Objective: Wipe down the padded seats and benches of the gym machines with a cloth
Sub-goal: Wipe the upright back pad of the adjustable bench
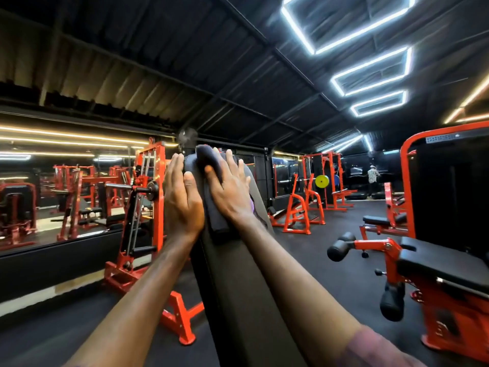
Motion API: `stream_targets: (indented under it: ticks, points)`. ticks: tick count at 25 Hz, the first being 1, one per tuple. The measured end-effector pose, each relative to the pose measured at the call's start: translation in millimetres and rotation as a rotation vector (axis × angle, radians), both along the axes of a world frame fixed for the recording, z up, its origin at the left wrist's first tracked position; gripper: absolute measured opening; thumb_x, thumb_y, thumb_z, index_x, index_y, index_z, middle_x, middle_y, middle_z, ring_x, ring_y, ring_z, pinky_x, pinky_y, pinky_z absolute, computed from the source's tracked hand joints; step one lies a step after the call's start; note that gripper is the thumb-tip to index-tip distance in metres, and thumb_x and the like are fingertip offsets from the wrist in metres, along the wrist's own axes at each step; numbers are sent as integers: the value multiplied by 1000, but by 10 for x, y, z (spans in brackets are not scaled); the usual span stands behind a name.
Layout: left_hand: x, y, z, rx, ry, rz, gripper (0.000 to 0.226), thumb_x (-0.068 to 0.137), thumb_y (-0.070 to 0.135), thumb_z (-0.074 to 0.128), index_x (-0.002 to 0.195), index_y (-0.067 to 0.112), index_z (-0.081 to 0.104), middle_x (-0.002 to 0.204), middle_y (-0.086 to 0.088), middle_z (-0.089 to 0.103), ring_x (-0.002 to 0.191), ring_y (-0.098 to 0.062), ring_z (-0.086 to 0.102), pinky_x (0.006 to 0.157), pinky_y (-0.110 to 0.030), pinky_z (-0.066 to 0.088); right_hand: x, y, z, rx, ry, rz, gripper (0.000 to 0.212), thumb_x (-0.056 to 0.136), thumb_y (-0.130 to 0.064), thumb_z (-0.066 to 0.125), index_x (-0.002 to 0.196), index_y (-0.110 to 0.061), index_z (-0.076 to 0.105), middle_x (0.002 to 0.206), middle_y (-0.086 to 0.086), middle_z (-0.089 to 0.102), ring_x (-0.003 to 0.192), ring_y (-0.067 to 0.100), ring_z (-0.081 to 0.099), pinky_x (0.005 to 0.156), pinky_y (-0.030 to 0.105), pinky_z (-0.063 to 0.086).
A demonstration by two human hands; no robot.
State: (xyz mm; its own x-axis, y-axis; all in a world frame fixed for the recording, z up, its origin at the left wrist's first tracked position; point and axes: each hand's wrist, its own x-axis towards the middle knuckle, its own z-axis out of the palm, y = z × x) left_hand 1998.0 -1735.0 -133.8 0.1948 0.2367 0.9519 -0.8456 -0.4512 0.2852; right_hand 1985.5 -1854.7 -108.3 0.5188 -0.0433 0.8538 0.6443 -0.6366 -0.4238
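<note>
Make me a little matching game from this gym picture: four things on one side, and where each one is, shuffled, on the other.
Things:
1. cloth
2. left hand
3. yellow weight plate
4. ceiling lights

Places:
A. far back, on a red rack
B. overhead, glowing white
C. under the right hand, on the padded bench
D. flat against the pad's left side

Pairs: 1-C, 2-D, 3-A, 4-B

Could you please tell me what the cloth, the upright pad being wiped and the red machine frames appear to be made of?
The cloth looks like soft dark woven fabric: it folds and drapes over the pad's top. The upright pad appears to be matte black vinyl or leatherette over padding, smooth with a dull sheen; I cannot tell which. The red frame looks like glossy painted steel tubing, showing bright highlights.
</note>
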Motion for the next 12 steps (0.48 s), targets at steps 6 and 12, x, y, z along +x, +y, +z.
stream_targets:
  ticks: [6, 12]
  points:
    - [-52, -24, -2, 42, -31, -2, 56, 108, 25, 34, 161, 7, 39, 169, -7, 35, 160, -19, 25, 131, -40, 19, 41, -168, -378, -131, -178, 81, 61, 103, -63, 37, 161, -47, 31, 173, -13, 21, 163, 16, 7, 130, 58, 8]
    - [-6, 53, 47, 91, -64, -13, 55, 105, 30, 38, 156, 10, 43, 162, -8, 42, 152, -20, 35, 126, -46, 29, 51, 154, 193, 33, -141, 10, 58, 100, -60, 41, 156, -47, 40, 168, -11, 35, 160, 15, 21, 131, 49, 15]
